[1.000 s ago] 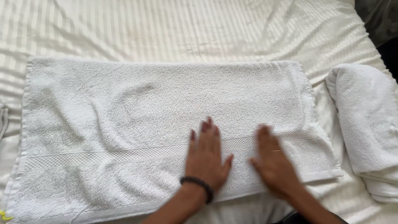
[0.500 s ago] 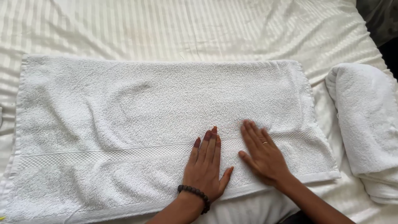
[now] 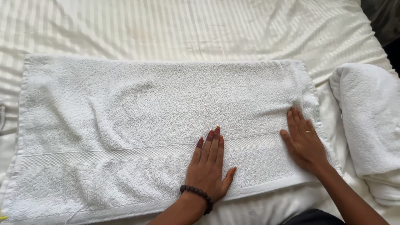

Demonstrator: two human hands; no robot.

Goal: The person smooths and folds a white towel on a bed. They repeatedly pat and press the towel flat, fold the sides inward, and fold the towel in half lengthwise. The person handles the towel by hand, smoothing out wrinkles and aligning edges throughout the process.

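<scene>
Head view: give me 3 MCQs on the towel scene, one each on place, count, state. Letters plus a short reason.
1. Where does the rolled towel lie?
A. to the right of the flat towel
B. on top of the flat towel
C. at its left end

2. How many hands press on the flat towel?
A. none
B. one
C. two

3. How is the right hand?
A. clenched in a fist
B. open, palm down
C. lifted clear

Key:
1 A: rolled towel lies beside the flat towel on the striped sheet.
2 C: left hand and right hand both rest on it.
3 B: fingers spread flat.
</scene>
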